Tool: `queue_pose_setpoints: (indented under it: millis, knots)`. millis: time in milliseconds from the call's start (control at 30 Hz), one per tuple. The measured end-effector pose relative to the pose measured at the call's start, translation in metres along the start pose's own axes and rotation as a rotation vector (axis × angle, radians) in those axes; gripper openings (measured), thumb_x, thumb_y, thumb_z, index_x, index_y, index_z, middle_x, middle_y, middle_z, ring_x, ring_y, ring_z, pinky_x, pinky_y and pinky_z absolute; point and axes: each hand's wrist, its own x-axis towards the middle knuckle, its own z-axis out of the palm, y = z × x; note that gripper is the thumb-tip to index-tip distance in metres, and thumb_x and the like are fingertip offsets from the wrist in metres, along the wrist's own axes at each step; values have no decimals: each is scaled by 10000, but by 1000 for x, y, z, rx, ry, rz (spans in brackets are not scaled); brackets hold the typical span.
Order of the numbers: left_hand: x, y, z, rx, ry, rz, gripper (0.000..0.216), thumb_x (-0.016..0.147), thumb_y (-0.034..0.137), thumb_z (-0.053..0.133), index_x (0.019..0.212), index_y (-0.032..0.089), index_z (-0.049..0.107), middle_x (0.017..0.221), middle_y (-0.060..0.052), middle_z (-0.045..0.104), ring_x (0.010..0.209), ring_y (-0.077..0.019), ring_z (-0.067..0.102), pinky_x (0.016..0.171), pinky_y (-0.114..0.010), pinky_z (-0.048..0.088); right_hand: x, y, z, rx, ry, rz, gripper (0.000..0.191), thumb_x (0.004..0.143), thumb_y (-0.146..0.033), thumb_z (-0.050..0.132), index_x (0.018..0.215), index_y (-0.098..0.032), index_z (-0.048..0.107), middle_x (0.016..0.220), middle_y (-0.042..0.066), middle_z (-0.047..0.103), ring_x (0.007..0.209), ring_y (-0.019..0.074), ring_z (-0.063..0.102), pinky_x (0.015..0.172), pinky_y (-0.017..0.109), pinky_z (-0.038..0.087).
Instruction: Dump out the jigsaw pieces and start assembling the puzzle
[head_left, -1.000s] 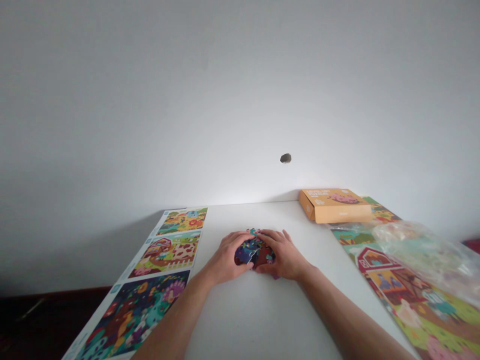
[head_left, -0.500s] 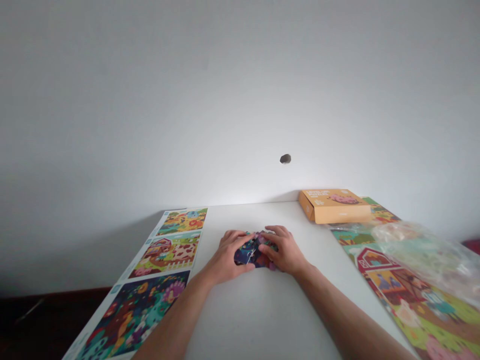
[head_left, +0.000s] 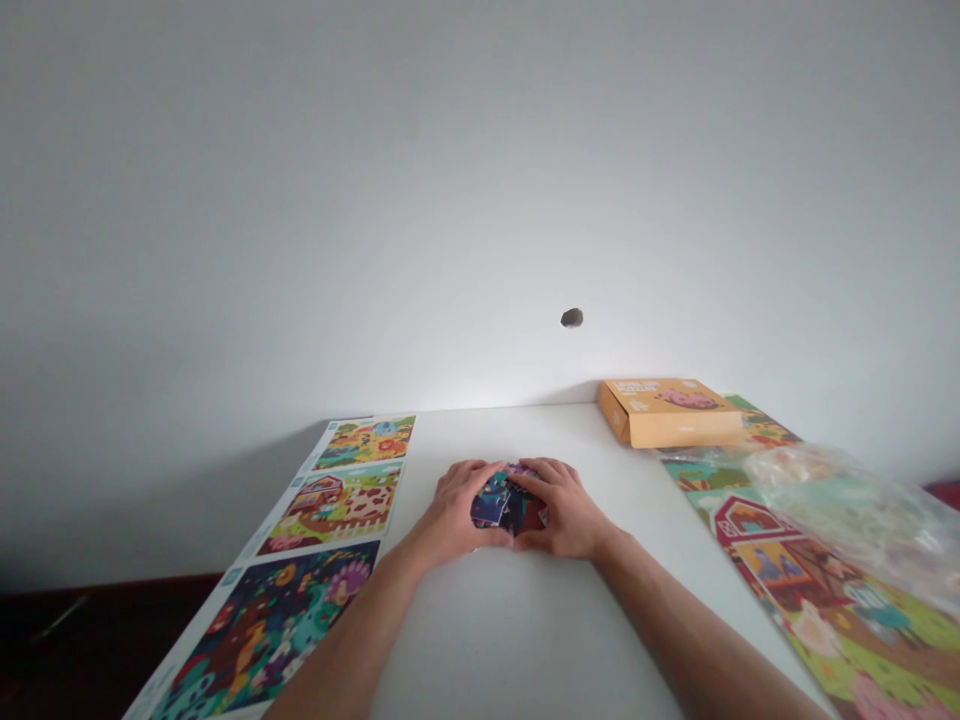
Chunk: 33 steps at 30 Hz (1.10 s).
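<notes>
A small heap of dark blue and purple jigsaw puzzle pieces (head_left: 491, 505) lies on the white table (head_left: 480, 630), squeezed between my two hands. My left hand (head_left: 451, 512) curves round the left side of the heap, thumb at the near edge and fingers at the far edge. From the right, my right hand (head_left: 568, 512) wraps the other side in the same way, its thumb tip close to the left thumb. Both hands grip the pieces, and their fingers hide much of the heap.
Left on the table lies a sheet of three printed pictures (head_left: 341, 505). At the back right an orange puzzle box (head_left: 675, 425) rests partly on a large farm picture sheet (head_left: 847, 640), with a clear plastic bag (head_left: 840, 500) over it. A white wall (head_left: 480, 200) stands behind.
My right hand has shifted slightly nearer and left, its thumb dropping from on top of the pieces to their near edge. The heap is pressed closer together. My left hand barely moved.
</notes>
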Motion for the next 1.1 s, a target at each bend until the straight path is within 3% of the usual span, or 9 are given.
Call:
queue_pose_setpoints:
  millis: [133, 267, 467, 567, 667, 833, 967, 1100]
  knots:
    - [0, 1, 0, 40, -23, -5, 973, 599, 473, 838, 1444, 299, 388, 1434, -101, 464, 1348, -339, 375, 1124, -521, 292, 2, 3, 2, 50, 55, 31, 773, 684, -542, 777, 1368, -288, 522, 1366, 96, 545, 1225, 293, 501, 1045, 467, 368]
    - [0, 1, 2, 27, 1, 6, 880, 640, 398, 823, 1416, 313, 416, 1377, -67, 526, 1279, -289, 465, 1096, -462, 345, 6, 11, 7, 95, 95, 6, 661, 771, -528, 719, 1349, -253, 553, 1357, 91, 573, 1270, 296, 492, 1067, 462, 380]
    - [1, -4, 4, -18, 39, -26, 937, 625, 407, 848, 1435, 295, 391, 1381, -82, 531, 1256, -291, 488, 1080, -472, 369, 8, 11, 7, 112, 166, -54, 335, 913, -369, 582, 1227, -277, 654, 1272, 41, 643, 1245, 242, 533, 1095, 457, 380]
    - [2, -5, 5, -46, 61, -26, 946, 603, 418, 863, 1421, 289, 406, 1363, -86, 546, 1246, -294, 499, 1071, -473, 387, 5, 4, 2, 80, 197, -43, 413, 889, -406, 604, 1281, -277, 617, 1331, 60, 598, 1295, 270, 475, 1092, 484, 368]
    - [2, -4, 6, -75, 70, -11, 921, 621, 352, 857, 1420, 292, 401, 1365, -78, 545, 1249, -284, 502, 1074, -460, 394, 4, -3, 0, 36, 139, -59, 561, 849, -490, 644, 1369, -313, 528, 1388, 59, 547, 1325, 303, 415, 1077, 508, 346]
    - [0, 1, 4, -102, 53, -2, 922, 658, 370, 822, 1450, 299, 356, 1386, -77, 528, 1267, -291, 492, 1081, -464, 397, 6, -9, 2, 20, 84, -55, 384, 888, -398, 626, 1269, -354, 607, 1271, 37, 627, 1195, 259, 502, 1035, 459, 355]
    - [-1, 3, 2, -68, 38, 6, 921, 685, 496, 776, 1462, 257, 344, 1453, -114, 456, 1327, -320, 429, 1111, -494, 358, 4, -6, 4, -17, 166, 78, 523, 853, -390, 647, 1355, -303, 529, 1381, 79, 528, 1260, 282, 440, 1063, 487, 311]
    - [-1, 2, 2, -43, 55, -26, 771, 765, 411, 706, 1440, 232, 381, 1410, -112, 507, 1299, -298, 465, 1112, -494, 355, 4, -1, 8, -47, 125, 219, 616, 814, -485, 666, 1371, -272, 512, 1368, 116, 529, 1275, 326, 423, 1065, 545, 271]
